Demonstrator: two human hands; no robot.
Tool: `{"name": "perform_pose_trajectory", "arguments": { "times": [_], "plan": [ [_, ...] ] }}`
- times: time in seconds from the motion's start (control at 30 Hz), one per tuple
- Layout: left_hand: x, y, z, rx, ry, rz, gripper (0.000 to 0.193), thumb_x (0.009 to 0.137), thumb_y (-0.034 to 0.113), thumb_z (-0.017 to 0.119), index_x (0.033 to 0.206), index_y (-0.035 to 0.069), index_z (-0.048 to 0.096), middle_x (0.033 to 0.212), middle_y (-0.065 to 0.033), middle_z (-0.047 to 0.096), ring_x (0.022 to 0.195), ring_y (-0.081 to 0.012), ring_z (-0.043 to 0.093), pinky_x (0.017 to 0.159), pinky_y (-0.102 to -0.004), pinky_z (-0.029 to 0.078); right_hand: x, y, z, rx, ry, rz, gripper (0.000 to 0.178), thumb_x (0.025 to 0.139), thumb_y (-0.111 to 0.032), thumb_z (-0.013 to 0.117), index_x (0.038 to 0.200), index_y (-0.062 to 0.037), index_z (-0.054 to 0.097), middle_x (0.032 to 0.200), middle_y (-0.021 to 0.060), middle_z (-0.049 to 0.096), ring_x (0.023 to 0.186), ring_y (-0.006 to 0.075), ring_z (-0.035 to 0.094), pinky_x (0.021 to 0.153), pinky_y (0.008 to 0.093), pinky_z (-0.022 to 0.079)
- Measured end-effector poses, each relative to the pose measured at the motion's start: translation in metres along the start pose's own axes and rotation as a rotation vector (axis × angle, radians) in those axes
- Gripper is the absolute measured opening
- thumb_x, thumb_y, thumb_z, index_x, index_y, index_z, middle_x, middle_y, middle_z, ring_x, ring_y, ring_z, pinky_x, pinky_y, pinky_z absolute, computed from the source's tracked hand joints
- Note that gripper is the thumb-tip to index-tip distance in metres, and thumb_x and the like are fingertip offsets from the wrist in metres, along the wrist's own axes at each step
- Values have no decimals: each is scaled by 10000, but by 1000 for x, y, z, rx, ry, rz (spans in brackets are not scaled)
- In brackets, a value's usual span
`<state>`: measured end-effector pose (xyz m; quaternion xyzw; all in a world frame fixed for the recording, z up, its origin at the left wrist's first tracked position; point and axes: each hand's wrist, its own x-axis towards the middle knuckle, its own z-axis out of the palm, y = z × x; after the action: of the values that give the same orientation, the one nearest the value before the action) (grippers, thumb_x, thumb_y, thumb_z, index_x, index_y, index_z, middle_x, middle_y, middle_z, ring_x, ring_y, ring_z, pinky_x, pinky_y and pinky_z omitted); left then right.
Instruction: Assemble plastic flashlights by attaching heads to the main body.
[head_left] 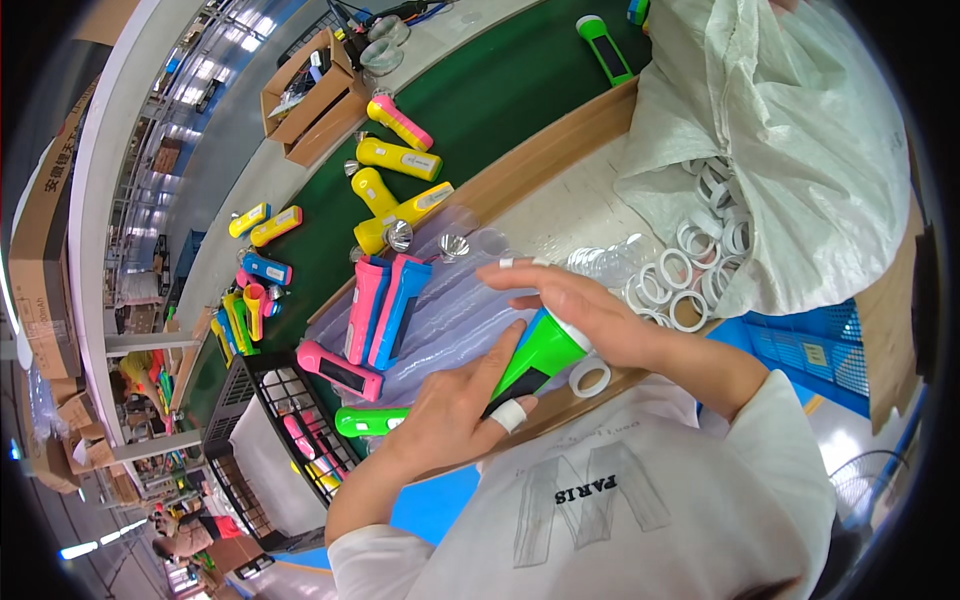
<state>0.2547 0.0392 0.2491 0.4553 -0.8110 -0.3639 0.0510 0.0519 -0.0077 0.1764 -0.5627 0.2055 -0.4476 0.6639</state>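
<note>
My left hand [445, 412] is wrapped round the body of a green and black flashlight [543, 360], held tilted over the front edge of the bench. Against the flashlight's wide head lies the palm of my right hand [592, 308], its fingers stretched out past it. A white rim shows at that head, partly under the palm. White tape wraps some fingers of both hands. Just beside the head lies a loose white ring [590, 378]. Left of my hands are a blue flashlight [400, 315], pink flashlights [366, 312] and another green flashlight [368, 421].
A white woven sack [770, 170] spills white rings [690, 262] at the right, near clear round lenses [605, 262]. Yellow flashlights [398, 158] lie on the green belt [500, 75]. A black crate [250, 450] stands left, a cardboard box [315, 95] behind. Blue crate [810, 350] at right.
</note>
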Motion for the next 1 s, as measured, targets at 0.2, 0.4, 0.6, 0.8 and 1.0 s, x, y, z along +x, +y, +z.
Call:
{"name": "perform_pose_trajectory", "arguments": {
  "times": [0.2,0.4,0.6,0.8,1.0],
  "plan": [
    [-7,-11,-2,-638,-442,571,626,876,214,657,1418,43,394,1020,-158,657,956,-326,632,850,-403,475,-25,-45,20,-451,-309,-734,431,952,-317,411,1169,-19,635,1275,188,566,1145,364,573,961,438,486],
    [39,-13,11,813,64,93,639,791,171,691,1368,39,451,673,-107,559,563,-265,614,486,-378,483,23,65,-20,484,290,657,391,971,-331,413,1077,-19,622,1039,165,661,992,226,637,854,351,515],
    [32,-22,-1,496,178,-35,738,769,197,736,1433,156,418,779,-143,593,685,-292,630,591,-346,496,14,27,-25,25,112,123,432,983,-371,439,1222,-24,533,1183,105,585,1102,196,565,962,334,435],
    [-16,-22,4,-842,-37,-230,877,774,96,726,1503,51,241,1342,-193,497,1059,-222,624,877,-330,505,10,7,-20,17,28,201,351,977,-314,433,1149,-38,566,1143,89,585,1059,165,542,970,320,393],
    [-36,-28,33,29,519,152,534,777,118,760,1254,-29,569,1049,-208,661,896,-302,678,758,-361,536,9,5,4,-123,36,117,282,966,-281,498,1104,-40,549,1084,92,577,1011,186,541,894,335,432]
  ]
}}
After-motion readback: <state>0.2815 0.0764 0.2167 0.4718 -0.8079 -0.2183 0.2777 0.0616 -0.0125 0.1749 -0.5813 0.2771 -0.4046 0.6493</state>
